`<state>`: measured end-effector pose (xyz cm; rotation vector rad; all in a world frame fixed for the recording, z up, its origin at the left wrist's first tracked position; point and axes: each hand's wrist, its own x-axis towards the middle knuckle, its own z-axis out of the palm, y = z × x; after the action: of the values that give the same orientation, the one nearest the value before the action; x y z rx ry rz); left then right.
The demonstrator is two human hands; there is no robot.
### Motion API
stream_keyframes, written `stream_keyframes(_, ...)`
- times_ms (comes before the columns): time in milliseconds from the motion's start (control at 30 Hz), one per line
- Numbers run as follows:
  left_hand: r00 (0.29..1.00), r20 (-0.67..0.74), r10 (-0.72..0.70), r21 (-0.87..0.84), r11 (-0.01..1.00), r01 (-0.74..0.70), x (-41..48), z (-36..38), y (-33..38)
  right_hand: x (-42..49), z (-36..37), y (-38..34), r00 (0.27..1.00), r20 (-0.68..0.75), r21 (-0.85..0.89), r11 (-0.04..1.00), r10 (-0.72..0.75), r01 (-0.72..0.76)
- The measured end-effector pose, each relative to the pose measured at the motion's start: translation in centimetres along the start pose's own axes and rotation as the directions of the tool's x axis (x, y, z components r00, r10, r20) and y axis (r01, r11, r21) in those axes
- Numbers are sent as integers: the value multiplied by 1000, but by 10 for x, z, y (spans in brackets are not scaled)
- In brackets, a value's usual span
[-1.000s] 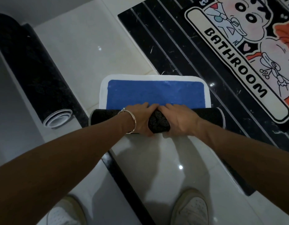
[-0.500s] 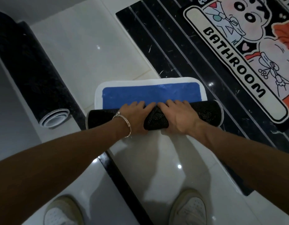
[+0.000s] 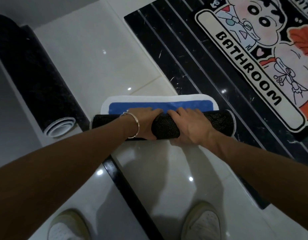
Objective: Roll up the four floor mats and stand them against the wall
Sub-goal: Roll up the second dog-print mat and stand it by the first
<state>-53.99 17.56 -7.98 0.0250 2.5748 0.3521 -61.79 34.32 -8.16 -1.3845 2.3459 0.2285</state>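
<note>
A blue mat with a white border [image 3: 167,105] lies on the floor in front of me, most of it wound into a black dotted roll [image 3: 217,122]. Only a narrow blue strip still lies flat beyond the roll. My left hand [image 3: 144,122], with a bracelet on the wrist, and my right hand [image 3: 191,123] sit side by side on the middle of the roll, fingers curled over its top. A finished black roll [image 3: 28,75] leans along the grey wall at the left. A cartoon "BATHROOM" mat [image 3: 253,49] lies flat at the upper right.
Glossy white tiles [image 3: 98,58] cover the floor, crossed by a black marble threshold [image 3: 175,49] with grooves under the cartoon mat. A thin black strip [image 3: 125,187] runs toward my feet. My two white shoes [image 3: 68,227] [image 3: 201,222] stand at the bottom.
Both hands have pushed the roll farther away from me. The flat blue strip has grown narrower and the roll thicker.
</note>
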Motion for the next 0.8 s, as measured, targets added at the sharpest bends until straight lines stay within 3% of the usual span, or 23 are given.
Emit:
stream_keyframes(67, 989, -148, -4, 142, 990, 25, -6, 11, -3, 13, -14, 7, 995, 99, 146, 989, -6, -9)
stream_keyframes(167, 976, -215, -38, 245, 965, 92, -10, 19, -1, 23, -24, 10, 977, 211, 248, 969, -32, -22)
stream_keyframes(233, 983, -175, -54, 201, 976, 89, -7, 16, 3, 13, -14, 5, 994, 109, 169, 985, 3, -21)
stream_keyframes(333, 998, -7, -58, 24, 998, 58, 3, -4, -2, -4, 9, 1, 989, -142, -74, 996, 32, -43)
stream_keyframes(400, 996, 71, -55, -57, 997, 59, 6, -9, -6, -6, 14, 2, 979, -197, -149, 985, 60, -91)
stream_keyframes(500, 998, -36, -51, -38, 998, 50, 0, 4, -5, -1, 6, 2, 993, -93, -152, 985, 65, -79)
stream_keyframes(600, 967, -253, -30, 160, 984, 73, -9, 20, -6, 17, -20, 9, 996, 81, 23, 999, 36, -38)
stream_keyframes(667, 952, -296, -76, 199, 970, 139, -12, 21, -6, 28, -34, 13, 980, 200, 94, 995, 19, -39)
stream_keyframes(733, 962, -258, -95, 183, 972, 145, -10, 19, -4, 27, -33, 12, 979, 202, 92, 995, 27, -46)
stream_keyframes(800, 979, -187, -79, 134, 985, 105, -5, 9, -5, 16, -20, 10, 998, 63, 44, 998, 31, -34)
